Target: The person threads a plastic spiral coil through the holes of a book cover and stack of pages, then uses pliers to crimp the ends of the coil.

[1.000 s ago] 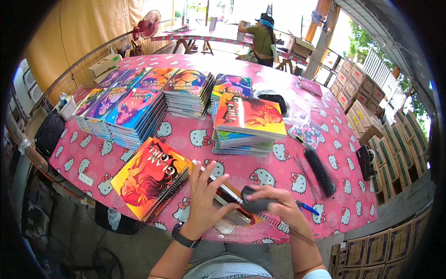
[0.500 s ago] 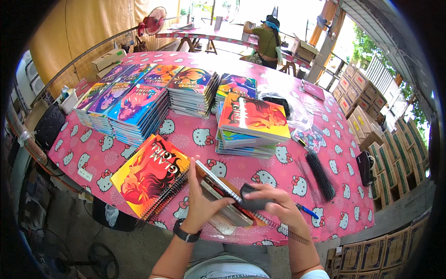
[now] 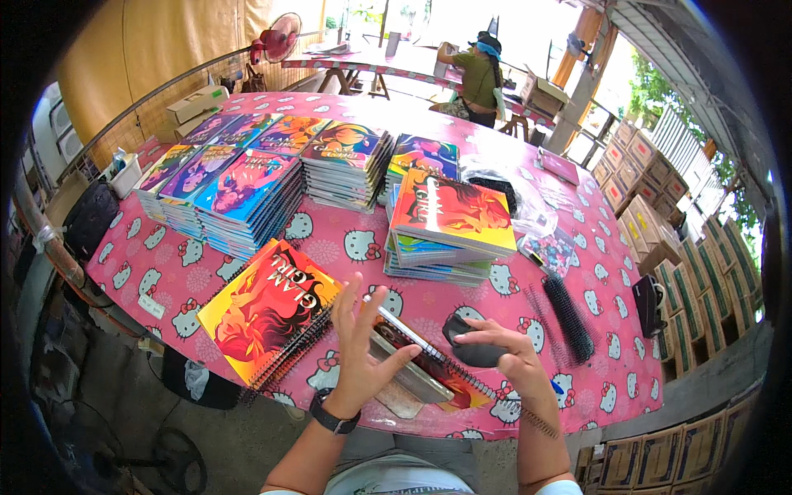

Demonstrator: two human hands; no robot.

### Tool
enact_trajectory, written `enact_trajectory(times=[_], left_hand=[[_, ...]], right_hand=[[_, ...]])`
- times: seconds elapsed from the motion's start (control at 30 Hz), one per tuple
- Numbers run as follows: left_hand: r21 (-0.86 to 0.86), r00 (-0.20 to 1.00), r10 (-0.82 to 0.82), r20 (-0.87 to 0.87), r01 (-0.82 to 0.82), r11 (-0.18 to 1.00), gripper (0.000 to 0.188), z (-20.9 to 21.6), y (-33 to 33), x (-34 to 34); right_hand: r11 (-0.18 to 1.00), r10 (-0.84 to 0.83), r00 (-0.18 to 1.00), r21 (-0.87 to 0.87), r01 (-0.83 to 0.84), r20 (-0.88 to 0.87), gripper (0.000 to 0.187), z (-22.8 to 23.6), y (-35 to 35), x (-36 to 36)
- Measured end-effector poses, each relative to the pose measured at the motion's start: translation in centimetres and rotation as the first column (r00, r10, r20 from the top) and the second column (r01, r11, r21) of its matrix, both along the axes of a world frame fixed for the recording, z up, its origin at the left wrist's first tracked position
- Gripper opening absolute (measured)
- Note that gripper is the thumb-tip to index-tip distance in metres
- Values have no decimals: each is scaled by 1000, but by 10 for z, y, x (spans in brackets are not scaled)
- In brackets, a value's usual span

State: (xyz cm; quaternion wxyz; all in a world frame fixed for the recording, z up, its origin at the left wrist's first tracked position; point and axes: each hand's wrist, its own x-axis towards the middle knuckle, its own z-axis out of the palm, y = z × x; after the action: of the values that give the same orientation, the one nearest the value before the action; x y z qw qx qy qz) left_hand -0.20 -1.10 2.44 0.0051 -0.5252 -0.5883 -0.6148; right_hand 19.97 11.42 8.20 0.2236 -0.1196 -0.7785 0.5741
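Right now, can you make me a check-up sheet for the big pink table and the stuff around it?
Surface: pink tablecloth with white cat faces.
Job's things: open notebook with a dark coil along its edge, running out past it; stacked notebooks behind, red-and-yellow notebooks to the left.
Clutter: bundle of dark coils, clear plastic bag.
Hands: left hand at the notebook, fingers spread; right hand holding a dark grey object.
Cables: nothing seen on the table.
Surroundings: co-worker by a far table, red fan, cardboard boxes at right.

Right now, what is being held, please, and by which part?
Right hand: rounded black object, by its right side. Left hand: over spiral notebook, grip unclear.
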Motion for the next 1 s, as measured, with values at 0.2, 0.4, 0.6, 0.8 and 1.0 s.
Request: enact_trajectory(times=[0.2,0.4,0.6,0.8,1.0], left_hand=[[-256,932,-107,-346,16,967,21,10,10,-8],[-245,933,-77,-350,-12,970,20,11,7,-8],[-269,905,-231,-357,137,953,22,31,-3,-6],[-314,849,-360,-386,245,917,15,31,0,-2],[-338,831,-387,-400,259,905,14,32,-3,-10]], right_hand=[[528,-270,963,837,144,5,57,47,-30,-7],[442,-180,974,896,-42,135,59,59,-46,-5],[521,-59,967,834,-180,246,64,48,-56,1],[824,-163,981,561,76,107,66,48,-2,32],[961,-251,968,-117,250,7,73,-16,-1,47]])
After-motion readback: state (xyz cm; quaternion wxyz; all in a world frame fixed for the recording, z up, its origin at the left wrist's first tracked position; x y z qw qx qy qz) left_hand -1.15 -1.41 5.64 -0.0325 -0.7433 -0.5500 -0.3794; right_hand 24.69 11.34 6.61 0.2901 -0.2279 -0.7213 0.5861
